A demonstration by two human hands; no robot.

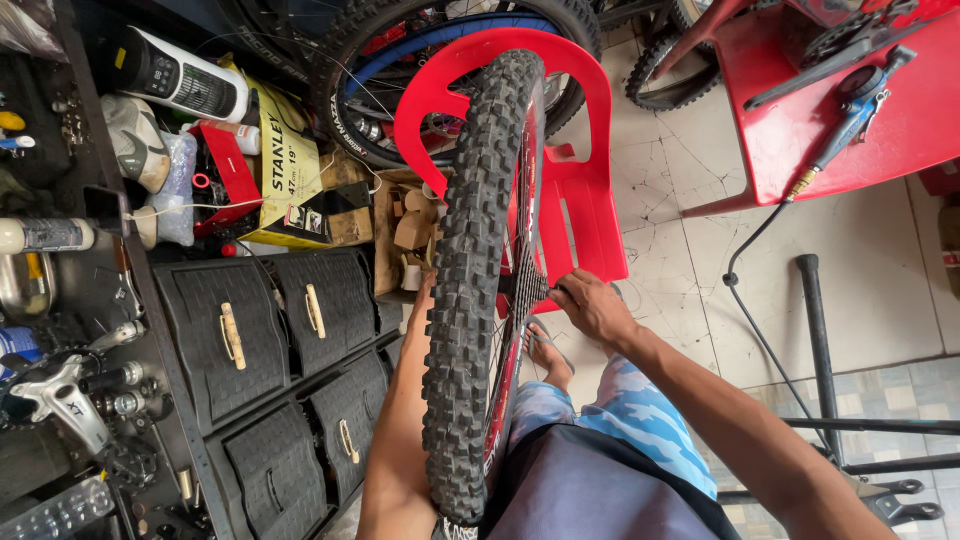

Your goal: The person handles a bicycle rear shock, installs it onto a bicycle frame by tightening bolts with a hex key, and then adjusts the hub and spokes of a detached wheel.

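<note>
I've got the knobby bike wheel [478,290] upright just ahead of the red chair [570,190], right hand [592,305] pinching at its hub, left hand [425,290] hidden behind it, can't tell its grip; stiff, fairly light, best held by the rim.

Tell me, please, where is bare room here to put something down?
Bare tiled floor lies between the red chair and the red table, crossed by a black cable. The shelves at left are crowded.
</note>
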